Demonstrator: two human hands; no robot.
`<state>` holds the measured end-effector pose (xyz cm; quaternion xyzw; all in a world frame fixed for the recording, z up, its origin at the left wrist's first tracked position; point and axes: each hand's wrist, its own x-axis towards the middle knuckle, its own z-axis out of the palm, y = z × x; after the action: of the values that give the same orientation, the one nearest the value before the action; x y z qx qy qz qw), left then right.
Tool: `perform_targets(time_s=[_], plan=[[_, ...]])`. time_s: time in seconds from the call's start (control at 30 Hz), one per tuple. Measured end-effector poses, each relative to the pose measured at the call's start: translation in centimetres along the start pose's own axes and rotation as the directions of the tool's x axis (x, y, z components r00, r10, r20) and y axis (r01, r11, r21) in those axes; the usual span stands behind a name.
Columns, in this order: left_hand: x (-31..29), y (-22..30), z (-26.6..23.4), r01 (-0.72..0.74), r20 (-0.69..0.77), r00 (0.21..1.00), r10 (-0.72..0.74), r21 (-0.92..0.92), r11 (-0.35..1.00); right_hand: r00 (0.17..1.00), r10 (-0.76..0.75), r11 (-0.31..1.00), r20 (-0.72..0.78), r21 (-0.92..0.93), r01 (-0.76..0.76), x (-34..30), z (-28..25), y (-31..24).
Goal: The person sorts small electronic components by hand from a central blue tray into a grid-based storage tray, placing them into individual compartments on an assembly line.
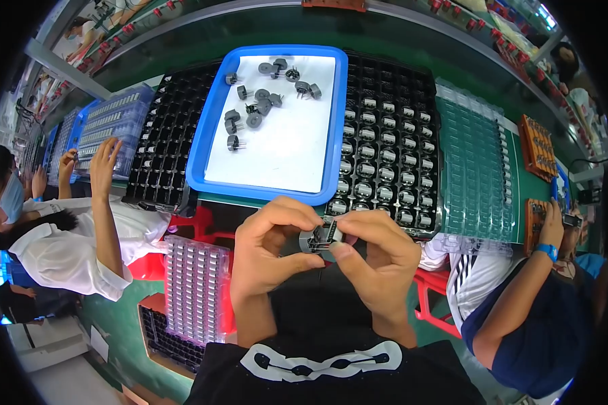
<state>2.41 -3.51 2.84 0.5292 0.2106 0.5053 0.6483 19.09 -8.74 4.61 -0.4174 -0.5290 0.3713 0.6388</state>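
Close in front of my chest, my left hand pinches a small grey round part between thumb and fingers. My right hand is closed on a small black-and-white piece, held right against the grey part. Thin metal bits show between the two, but how they join is too small to tell. Just beyond my hands lies a blue tray with a white bottom. Several grey round parts with thin pins are scattered over its far and left portions.
Right of the tray is a black compartment tray with rows of silver-topped parts; another black tray stands left. Clear plastic trays lie farther right. Co-workers sit on both sides, one in a white shirt, one in dark blue.
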Motion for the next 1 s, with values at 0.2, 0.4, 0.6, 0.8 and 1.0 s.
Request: perform_targets(time_s=[0.2,0.4,0.6,0.8,1.0], plan=[[0.14,0.07,0.56,-0.151,-0.006,0.987,0.158,0.262,0.953,0.997,0.066,0.998,0.031,0.017,-0.067,-0.19,0.3,-0.56],[0.07,0.15,0.77,-0.134,0.003,0.99,0.14,0.312,0.941,0.998,0.059,0.998,0.037,0.024,-0.06,-0.24,0.21,-0.42],[0.41,0.04,0.94,-0.163,0.006,0.985,0.17,0.3,0.94,0.995,0.096,0.989,-0.039,0.12,-0.091,-0.4,0.56,-0.11],[0.57,0.08,0.99,-0.169,0.021,0.985,0.172,0.336,0.926,0.994,0.106,0.982,-0.028,0.157,-0.1,-0.26,0.52,-0.22],[0.26,0.48,1.1,-0.121,0.054,0.993,0.109,0.381,0.917,0.995,0.094,0.982,-0.02,0.165,-0.089,-0.39,0.3,-0.08]])
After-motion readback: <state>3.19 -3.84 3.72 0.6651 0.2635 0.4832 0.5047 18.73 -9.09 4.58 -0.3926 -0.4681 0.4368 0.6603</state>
